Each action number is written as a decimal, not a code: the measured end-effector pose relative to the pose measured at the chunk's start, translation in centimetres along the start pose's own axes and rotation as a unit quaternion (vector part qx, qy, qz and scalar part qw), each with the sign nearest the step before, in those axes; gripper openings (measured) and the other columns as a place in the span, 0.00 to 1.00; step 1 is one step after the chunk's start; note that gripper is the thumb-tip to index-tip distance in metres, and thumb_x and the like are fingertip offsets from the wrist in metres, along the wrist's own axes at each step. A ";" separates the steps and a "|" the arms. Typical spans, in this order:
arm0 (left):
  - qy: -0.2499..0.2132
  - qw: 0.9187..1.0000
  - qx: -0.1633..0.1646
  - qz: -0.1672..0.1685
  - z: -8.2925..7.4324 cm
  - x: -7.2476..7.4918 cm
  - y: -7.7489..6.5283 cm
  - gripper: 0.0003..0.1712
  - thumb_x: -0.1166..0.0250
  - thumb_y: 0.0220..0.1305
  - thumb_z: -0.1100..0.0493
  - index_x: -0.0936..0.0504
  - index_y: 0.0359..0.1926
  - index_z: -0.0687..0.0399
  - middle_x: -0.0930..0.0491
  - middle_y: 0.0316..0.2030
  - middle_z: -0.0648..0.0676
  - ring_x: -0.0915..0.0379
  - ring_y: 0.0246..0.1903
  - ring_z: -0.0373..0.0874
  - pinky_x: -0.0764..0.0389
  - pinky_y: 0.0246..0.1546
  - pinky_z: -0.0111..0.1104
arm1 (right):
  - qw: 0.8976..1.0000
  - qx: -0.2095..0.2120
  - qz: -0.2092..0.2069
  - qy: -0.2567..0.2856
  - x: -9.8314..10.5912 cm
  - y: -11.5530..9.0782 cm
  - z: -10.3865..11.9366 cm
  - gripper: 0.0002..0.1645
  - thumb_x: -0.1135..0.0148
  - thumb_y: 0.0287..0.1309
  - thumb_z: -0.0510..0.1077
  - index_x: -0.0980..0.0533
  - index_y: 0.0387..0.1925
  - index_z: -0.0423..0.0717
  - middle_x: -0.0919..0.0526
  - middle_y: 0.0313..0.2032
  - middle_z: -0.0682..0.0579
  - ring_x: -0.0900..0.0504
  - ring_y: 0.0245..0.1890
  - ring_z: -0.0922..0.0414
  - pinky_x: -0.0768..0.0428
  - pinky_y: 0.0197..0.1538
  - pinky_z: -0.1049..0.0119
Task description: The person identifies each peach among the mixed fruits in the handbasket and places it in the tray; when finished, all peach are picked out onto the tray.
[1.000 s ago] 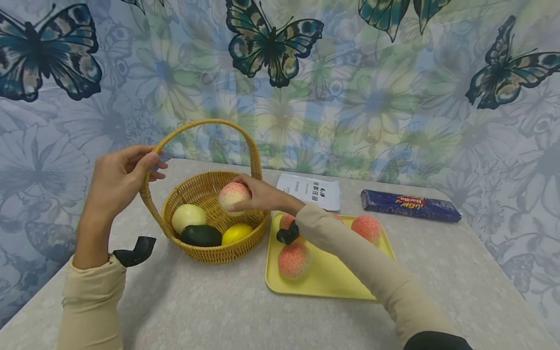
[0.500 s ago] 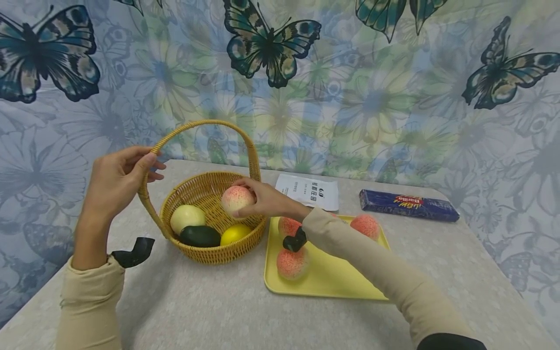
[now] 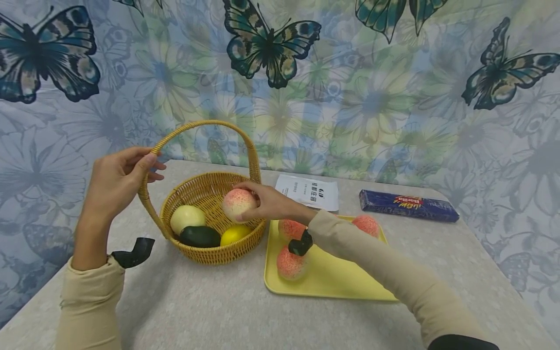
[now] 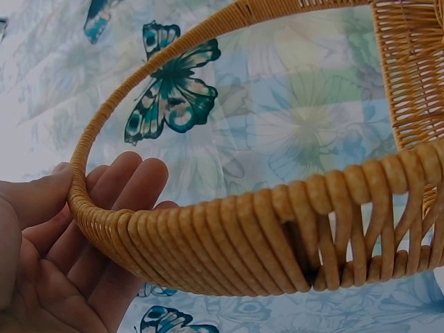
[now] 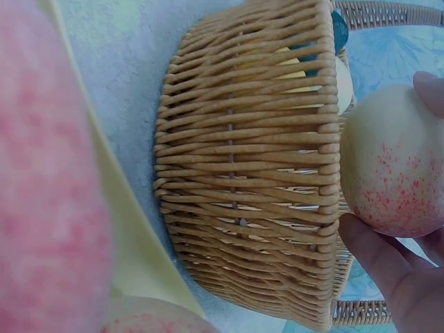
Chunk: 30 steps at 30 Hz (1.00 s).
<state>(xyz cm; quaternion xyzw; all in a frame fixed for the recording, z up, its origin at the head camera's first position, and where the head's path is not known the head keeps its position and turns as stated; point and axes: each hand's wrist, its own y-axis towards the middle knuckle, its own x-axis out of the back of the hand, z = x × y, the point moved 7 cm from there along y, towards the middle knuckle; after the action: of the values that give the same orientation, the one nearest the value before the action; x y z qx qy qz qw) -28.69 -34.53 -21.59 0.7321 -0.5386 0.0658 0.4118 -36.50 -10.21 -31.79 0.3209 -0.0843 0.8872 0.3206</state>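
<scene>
A wicker basket (image 3: 209, 254) stands left of centre, its tall arched handle (image 3: 253, 158) upright. My left hand (image 3: 115, 182) pinches the left side of that handle between thumb and fingers; the left wrist view shows the fingers (image 4: 142, 184) behind the wicker. In my right hand (image 3: 273, 201) is a pink-speckled peach (image 3: 238, 203), gripped just over the right part of the basket. From the right wrist view, the peach (image 5: 395, 163) is beside the rim, a fingertip right at it. Inside the basket are a pale round fruit (image 3: 188, 218), a dark green oval one (image 3: 200, 236) and a lemon (image 3: 235, 234).
Right of the basket, a yellow tray (image 3: 332, 284) bears several pink peaches (image 3: 290, 262), partly hidden by the right forearm. Behind it lie a white printed packet (image 3: 307, 190) and a blue Barilla box (image 3: 409, 205). A butterfly-patterned cloth (image 3: 306, 116) hangs along the back.
My right hand has shifted slightly right and toward me over the basket, still holding the peach. The left hand keeps its hold on the handle.
</scene>
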 end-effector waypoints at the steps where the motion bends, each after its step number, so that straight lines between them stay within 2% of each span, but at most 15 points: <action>1: -0.001 1.000 0.000 0.000 0.0 0.0 0.0 0.18 0.43 0.70 0.54 0.20 0.52 0.62 0.16 0.33 0.49 0.20 0.28 0.26 0.20 0.28 0.18 | 1.000 -0.001 -0.003 -0.002 0.0 -0.1 0.0 0.42 0.29 0.52 0.51 0.37 0.67 0.59 0.28 0.60 0.56 0.23 0.50 0.59 0.20 0.49 0.65; 6: -0.004 1.000 0.001 -0.001 0.1 0.0 0.0 0.18 0.43 0.70 0.54 0.21 0.53 0.63 0.19 0.32 0.39 0.21 0.28 0.25 0.20 0.28 0.18 | 1.000 -0.007 -0.013 0.003 0.1 -0.9 -0.3 0.42 0.30 0.52 0.51 0.37 0.67 0.56 0.28 0.58 0.55 0.24 0.52 0.59 0.20 0.49 0.66; 12: -0.007 1.000 -0.002 0.000 0.0 0.0 0.0 0.19 0.44 0.70 0.54 0.21 0.53 0.63 0.19 0.33 0.40 0.21 0.29 0.26 0.19 0.28 0.18 | 0.999 -0.020 -0.013 0.037 -0.1 -1.7 -1.0 0.45 0.29 0.52 0.49 0.39 0.69 0.53 0.28 0.59 0.54 0.25 0.54 0.58 0.20 0.50 0.66; 20: -0.011 1.000 -0.001 0.004 0.3 -0.1 0.1 0.19 0.44 0.70 0.54 0.21 0.53 0.63 0.19 0.32 0.39 0.21 0.29 0.26 0.19 0.30 0.19 | 0.998 -0.010 -0.026 0.058 0.0 -2.9 -0.6 0.43 0.31 0.54 0.48 0.39 0.69 0.58 0.29 0.60 0.54 0.26 0.55 0.59 0.20 0.52 0.66; 24: -0.012 1.000 -0.002 0.005 0.3 -0.1 0.0 0.19 0.44 0.70 0.54 0.21 0.53 0.63 0.20 0.32 0.37 0.21 0.29 0.26 0.19 0.30 0.19 | 0.997 -0.002 -0.030 0.069 0.1 -3.4 -0.5 0.43 0.31 0.54 0.46 0.39 0.69 0.58 0.31 0.62 0.53 0.24 0.55 0.57 0.19 0.52 0.66; 30: -0.013 1.000 0.000 0.008 0.3 -0.2 0.1 0.19 0.44 0.71 0.55 0.21 0.53 0.64 0.21 0.31 0.32 0.21 0.29 0.25 0.19 0.30 0.18 | 0.995 -0.011 -0.050 0.086 0.5 -4.3 -0.7 0.45 0.31 0.55 0.44 0.42 0.70 0.56 0.31 0.62 0.51 0.23 0.55 0.54 0.20 0.52 0.65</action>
<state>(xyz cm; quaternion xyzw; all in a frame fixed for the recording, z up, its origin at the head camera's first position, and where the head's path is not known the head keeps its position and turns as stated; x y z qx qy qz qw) -28.92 -34.60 -21.82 0.7284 -0.5498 0.0601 0.4045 -34.44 -6.35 -32.26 0.2437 -0.0500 0.8933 0.3743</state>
